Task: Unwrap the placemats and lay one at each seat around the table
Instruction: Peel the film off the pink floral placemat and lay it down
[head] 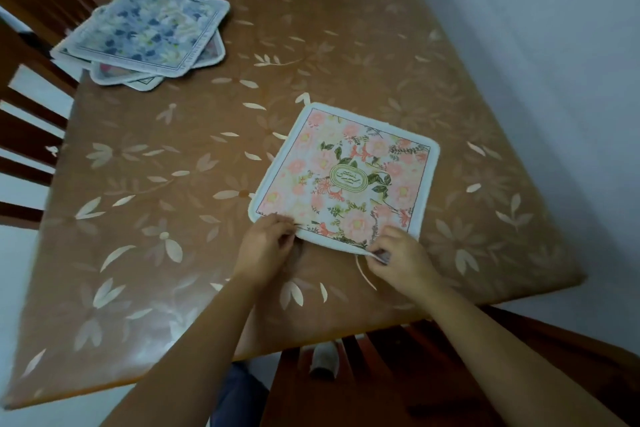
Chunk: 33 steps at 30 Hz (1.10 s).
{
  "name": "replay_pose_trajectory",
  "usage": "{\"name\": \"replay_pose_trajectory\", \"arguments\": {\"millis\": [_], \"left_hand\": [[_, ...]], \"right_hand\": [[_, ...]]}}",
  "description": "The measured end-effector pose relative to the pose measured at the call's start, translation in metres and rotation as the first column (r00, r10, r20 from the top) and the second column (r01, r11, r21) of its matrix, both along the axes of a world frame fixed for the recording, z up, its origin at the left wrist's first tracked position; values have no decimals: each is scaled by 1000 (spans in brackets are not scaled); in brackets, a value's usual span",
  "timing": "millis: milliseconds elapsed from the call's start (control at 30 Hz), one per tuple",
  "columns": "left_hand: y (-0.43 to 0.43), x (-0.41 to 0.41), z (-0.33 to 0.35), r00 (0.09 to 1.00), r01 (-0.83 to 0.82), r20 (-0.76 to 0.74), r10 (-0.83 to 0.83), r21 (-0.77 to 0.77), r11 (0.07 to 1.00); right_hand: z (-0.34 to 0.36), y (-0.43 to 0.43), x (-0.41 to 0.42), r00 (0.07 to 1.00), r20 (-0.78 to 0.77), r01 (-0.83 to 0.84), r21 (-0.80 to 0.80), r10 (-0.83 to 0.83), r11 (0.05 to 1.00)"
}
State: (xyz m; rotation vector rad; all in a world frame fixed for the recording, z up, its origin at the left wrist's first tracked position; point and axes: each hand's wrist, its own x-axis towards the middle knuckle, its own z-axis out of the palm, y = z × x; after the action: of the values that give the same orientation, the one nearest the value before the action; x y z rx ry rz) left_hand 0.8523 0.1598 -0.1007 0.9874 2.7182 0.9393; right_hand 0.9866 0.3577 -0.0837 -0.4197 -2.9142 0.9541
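The pink mat (346, 177) lies flat on the table (173, 184), close to the near edge and in front of the near chair (398, 374), turned somewhat askew to that edge. We hold it by its near border. Our left hand (266, 246) is closed in a pinch on the near left corner, fingers curled over the white trim. Our right hand (401, 260) is closed in a pinch near the right corner, where it grips the trim together with what appears to be a thin white loop (363, 270) trailing onto the table; we cannot tell whether this is a hanging loop or a remnant of wrapping. We judge the current step to be squaring this mat at its seat. The stack (142, 35) of remaining mats sits at the far left corner, well apart from the pink mat, with its top mat blue and its layers fanned; part of it overhangs the table edge beside the left chair (31, 114). Whether those mats are wrapped we cannot tell. The risks are as follows. The table covering looks glossy, so an uneven pull may slide the mat further askew or toward the edge. Pulling on the loop alone may lift or curl the corner. The overhanging stack may tip off if the table is jolted.
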Motion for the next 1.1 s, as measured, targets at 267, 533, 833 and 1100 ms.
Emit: {"name": "replay_pose_trajectory", "arguments": {"millis": [267,533,833,1100], "left_hand": [[8,15,5,978,188,-102,-183,47,981],[7,18,-4,987,130,73,-140,135,982],[-33,5,-4,982,-138,153,112,165,977],[-73,-19,0,906,-359,289,308,140,923]], "right_hand": [[-6,-56,-35,993,-17,109,-168,-113,980],[-4,-46,-27,999,34,-6,-232,14,973],[-1,-37,-26,974,26,-216,-173,223,961],[-3,-20,-42,985,-64,-168,-105,162,980]]}}
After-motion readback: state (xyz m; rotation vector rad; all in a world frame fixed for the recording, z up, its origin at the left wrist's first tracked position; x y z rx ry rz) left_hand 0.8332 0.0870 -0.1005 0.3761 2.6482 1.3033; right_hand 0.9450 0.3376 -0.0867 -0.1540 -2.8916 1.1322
